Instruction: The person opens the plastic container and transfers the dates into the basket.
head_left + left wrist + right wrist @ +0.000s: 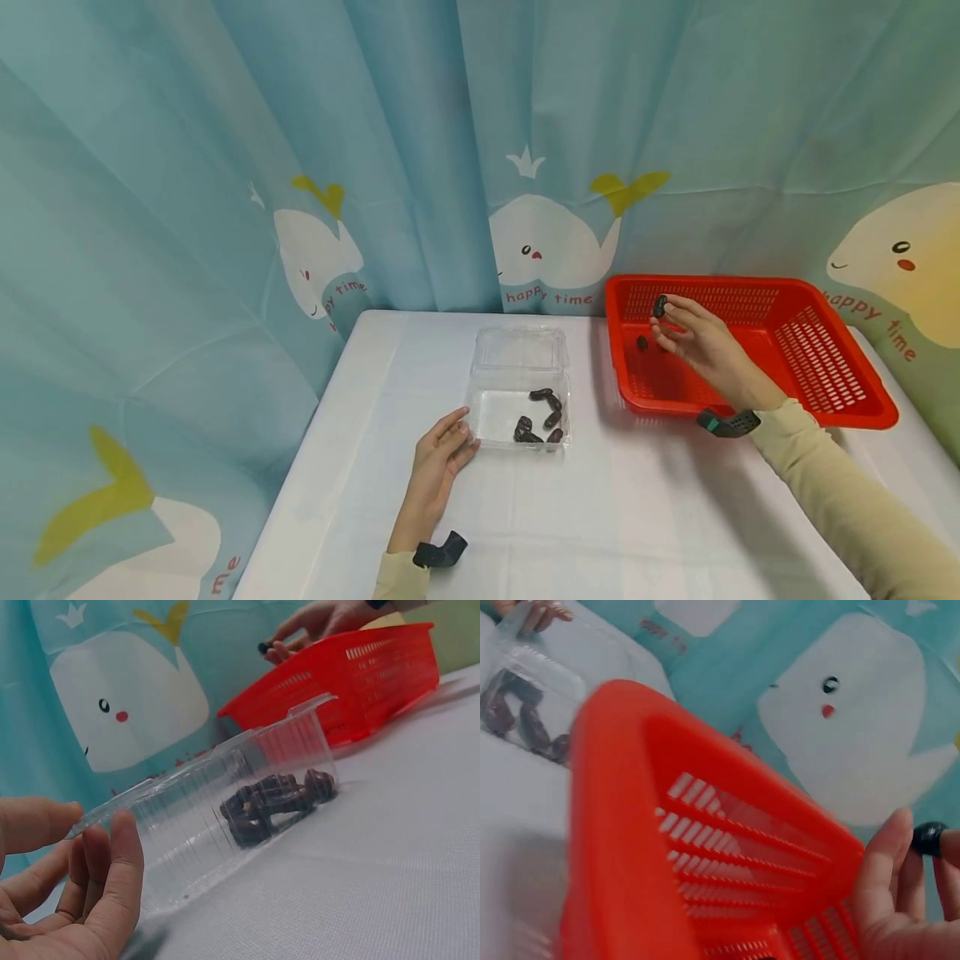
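My right hand (pixel 705 346) pinches a dark, shiny date (pixel 660 306) above the left part of the red basket (pixel 757 415). The same date (pixel 928 838) shows between fingertips in the right wrist view. One more date (pixel 642 342) lies inside the basket. With thumb and fingers, my left hand (pixel 438 458) grips the rim at the near left corner of a clear plastic box (pixel 491 417). That box stands on the table with its hinged lid (pixel 521 348) folded back. Several dates (pixel 274 802) lie in its right half, some against the near wall.
A white cloth covers the table (pixel 555 517). The perforated basket stands to the right of the box, a gap between them. Behind the table hangs a blue curtain (pixel 420 167) with whale prints, close to the back edge.
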`<state>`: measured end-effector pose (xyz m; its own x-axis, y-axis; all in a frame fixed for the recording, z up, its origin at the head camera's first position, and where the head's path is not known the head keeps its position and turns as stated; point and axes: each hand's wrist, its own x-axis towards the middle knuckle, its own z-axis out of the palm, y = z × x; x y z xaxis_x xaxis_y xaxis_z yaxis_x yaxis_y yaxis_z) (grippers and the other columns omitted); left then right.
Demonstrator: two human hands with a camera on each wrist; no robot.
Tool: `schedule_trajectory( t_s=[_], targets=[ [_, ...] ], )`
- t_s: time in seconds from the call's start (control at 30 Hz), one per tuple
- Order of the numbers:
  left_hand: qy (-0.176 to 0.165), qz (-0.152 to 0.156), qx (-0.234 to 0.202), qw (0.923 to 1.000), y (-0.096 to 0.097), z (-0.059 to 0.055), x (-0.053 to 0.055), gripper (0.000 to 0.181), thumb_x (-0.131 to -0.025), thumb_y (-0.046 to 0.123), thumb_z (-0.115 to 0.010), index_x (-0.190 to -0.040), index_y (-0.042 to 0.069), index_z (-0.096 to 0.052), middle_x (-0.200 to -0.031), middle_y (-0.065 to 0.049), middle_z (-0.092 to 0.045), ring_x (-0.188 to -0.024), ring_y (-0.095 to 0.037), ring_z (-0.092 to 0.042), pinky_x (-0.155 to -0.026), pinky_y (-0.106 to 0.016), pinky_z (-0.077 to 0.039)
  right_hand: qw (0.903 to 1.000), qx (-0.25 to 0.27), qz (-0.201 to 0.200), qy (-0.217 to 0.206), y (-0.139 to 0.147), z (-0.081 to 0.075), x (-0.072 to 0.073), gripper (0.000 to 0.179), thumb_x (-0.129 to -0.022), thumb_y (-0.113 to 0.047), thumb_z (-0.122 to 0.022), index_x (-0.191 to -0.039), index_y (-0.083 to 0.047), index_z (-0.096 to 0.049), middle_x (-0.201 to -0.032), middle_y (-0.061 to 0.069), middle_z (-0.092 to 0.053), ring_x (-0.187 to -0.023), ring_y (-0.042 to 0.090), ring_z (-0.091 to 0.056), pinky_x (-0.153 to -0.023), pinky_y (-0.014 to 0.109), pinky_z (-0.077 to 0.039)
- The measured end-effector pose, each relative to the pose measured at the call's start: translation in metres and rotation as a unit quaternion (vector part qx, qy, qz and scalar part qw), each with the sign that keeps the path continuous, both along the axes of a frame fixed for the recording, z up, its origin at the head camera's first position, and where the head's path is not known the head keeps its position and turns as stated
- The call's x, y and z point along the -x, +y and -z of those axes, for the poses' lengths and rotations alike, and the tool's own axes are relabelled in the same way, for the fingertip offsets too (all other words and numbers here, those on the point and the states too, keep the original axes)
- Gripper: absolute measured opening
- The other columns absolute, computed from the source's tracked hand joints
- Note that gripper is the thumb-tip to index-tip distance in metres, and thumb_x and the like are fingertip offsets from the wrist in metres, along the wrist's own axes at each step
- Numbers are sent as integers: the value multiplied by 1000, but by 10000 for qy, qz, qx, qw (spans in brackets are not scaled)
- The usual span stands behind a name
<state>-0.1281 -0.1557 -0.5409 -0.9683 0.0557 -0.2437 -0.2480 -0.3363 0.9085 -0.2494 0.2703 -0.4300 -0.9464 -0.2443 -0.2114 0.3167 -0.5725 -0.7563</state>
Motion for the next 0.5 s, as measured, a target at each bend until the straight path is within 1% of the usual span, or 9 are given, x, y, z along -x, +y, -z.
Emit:
schedule_trajectory(
  t_s=[0.2, 0.3, 0.43, 0.5],
  targets=[
    [-16, -34, -86, 10000, -1, -1, 0, 49, -105, 13, -61, -151, -1, -48, -108, 1, -53, -100, -10, -59, -99, -28, -60, 9993, 287, -70, -240, 22, 2, 6, 22, -110, -10, -48, -115, -14, -69, -101, -1, -69, -96, 19, -66, -88, 29, -61],
    [-41, -37, -111, 9999, -2, -1, 0, 50, -105, 12, -62, -151, -1, -48, -108, 0, -53, -100, -10, -59, -99, -28, -60, 9978, 377, -21, -545, 32, 4, 9, 22, -110, -9, -49, -116, -14, -69, -101, 0, -69, -96, 19, -66, -88, 30, -61],
    [1, 2, -67, 10000, -2, 1, 0, 51, -105, 13, -63, -151, -2, -47, -107, 1, -53, -100, -9, -59, -97, -27, -60, 9941, 479, 58, -976, 45, 6, 15, 21, -109, -8, -50, -112, -12, -71, -102, 3, -69, -97, 19, -66, -86, 31, -62],
    [52, 43, -12, 10000, -1, 1, 1, 53, -105, 14, -63, -152, -3, -46, -107, 2, -52, -100, -9, -59, -97, -26, -60, 9932, 384, 66, -1102, 51, 7, 19, 21, -109, -7, -50, -108, -12, -71, -102, 4, -68, -97, 18, -66, -85, 31, -63]
  ],
)
